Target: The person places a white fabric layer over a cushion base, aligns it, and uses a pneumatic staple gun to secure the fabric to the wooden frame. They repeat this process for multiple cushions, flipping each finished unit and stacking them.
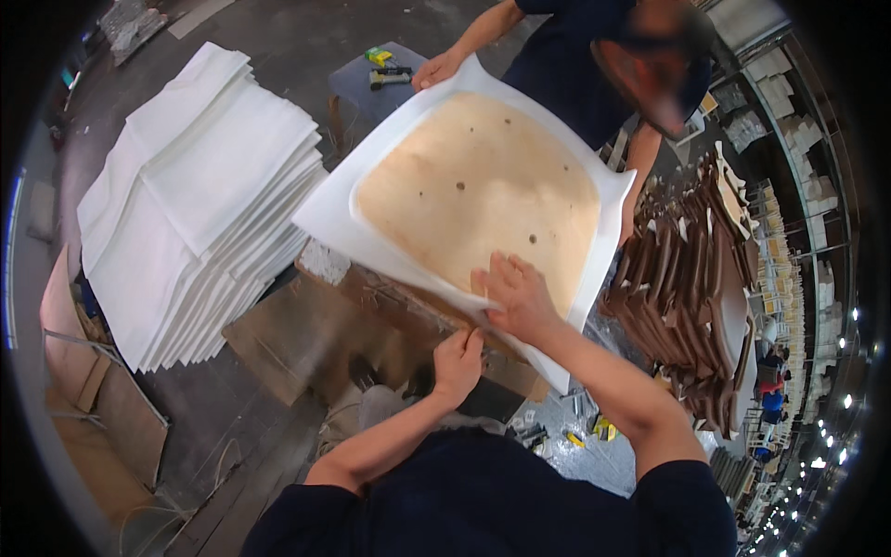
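Head view: from my remote seat, the largest thing is a pile of white sheets (200, 186) at left; a pile of brown pads (691, 278) stands at right. Between them, a wooden board (483, 176) lies on a white sheet (325, 213), a co-worker (571, 70) holding its far side. Brown cardboard (278, 339) sits lower; I can't tell whether it's a box. A blue stool (357, 90) carries a dark tool (390, 78). The right hand (522, 297), fingers extended on the board's near edge, blocks my view there; the left hand (458, 365) curls against the sheet's edge, its grip unclear.
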{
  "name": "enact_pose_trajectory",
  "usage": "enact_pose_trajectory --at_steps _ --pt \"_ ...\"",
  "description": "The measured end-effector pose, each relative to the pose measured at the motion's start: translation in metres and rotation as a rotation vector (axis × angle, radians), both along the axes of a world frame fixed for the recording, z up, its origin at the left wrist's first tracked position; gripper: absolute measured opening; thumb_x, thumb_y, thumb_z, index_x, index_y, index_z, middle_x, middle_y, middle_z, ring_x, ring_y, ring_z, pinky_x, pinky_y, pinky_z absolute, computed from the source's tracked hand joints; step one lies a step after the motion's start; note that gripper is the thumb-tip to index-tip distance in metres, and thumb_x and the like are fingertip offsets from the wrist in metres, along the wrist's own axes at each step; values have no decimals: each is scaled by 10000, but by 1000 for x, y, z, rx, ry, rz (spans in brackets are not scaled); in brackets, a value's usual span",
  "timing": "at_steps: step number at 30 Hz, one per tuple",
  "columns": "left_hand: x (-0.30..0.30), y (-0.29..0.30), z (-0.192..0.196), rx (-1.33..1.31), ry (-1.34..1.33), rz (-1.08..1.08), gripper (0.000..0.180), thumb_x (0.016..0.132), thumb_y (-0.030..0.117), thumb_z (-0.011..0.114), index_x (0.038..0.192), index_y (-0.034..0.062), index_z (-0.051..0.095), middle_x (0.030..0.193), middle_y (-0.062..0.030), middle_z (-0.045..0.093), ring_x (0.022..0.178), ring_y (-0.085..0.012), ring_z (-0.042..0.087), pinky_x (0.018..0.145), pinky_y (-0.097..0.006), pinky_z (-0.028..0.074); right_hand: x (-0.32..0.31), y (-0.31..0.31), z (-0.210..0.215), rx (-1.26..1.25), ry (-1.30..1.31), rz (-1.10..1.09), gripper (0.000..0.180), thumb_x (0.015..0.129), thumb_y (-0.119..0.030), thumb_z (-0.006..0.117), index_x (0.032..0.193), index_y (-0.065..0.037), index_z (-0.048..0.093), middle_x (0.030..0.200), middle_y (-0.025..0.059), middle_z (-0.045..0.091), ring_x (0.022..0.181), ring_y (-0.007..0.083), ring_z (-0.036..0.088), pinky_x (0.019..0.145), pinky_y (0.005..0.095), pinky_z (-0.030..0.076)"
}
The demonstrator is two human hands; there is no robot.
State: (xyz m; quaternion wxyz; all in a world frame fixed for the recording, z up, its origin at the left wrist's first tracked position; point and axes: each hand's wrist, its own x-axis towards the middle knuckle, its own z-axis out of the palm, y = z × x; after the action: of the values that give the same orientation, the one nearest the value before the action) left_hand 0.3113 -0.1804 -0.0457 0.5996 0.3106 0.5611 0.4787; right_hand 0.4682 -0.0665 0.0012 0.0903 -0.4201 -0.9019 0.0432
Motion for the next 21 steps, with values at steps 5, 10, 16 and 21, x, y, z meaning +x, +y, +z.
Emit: enact_pose_trajectory --at_steps 5,10,16,21 --pt "5 -10 -27 -33 34 1 425 1133 261 651 795 5 634 662 -68 643 582 -151 670 545 -350 535 1 -4 1 -78 -14 -26 831 766 -233 902 1549 -248 625 1644 194 542 1453 488 517 1101 615 501" --pt "28 -11 -28 -206 -278 -39 347 1119 271 686 900 3 666 660 -53 634 546 -163 652 522 -347 557 -2 -14 10 -194 -43 -83 925 805 -223 897 1652 -250 526 1754 229 400 1573 516 401 1186 680 430" --pt "34 -2 -38 -344 -472 -149 364 1139 307 684 898 34 690 703 -51 635 525 -151 602 579 -369 617 1 -32 28 -344 -125 -146 982 838 -184 887 1715 -264 451 1819 247 273 1672 528 253 1226 759 336" --pt "50 -9 -34 -180 -246 -110 469 1142 348 666 813 13 681 656 -59 639 472 -173 602 553 -364 608 15 -23 16 -217 -176 -63 1004 827 -171 880 1719 -314 443 1821 221 303 1658 477 333 1157 748 401"
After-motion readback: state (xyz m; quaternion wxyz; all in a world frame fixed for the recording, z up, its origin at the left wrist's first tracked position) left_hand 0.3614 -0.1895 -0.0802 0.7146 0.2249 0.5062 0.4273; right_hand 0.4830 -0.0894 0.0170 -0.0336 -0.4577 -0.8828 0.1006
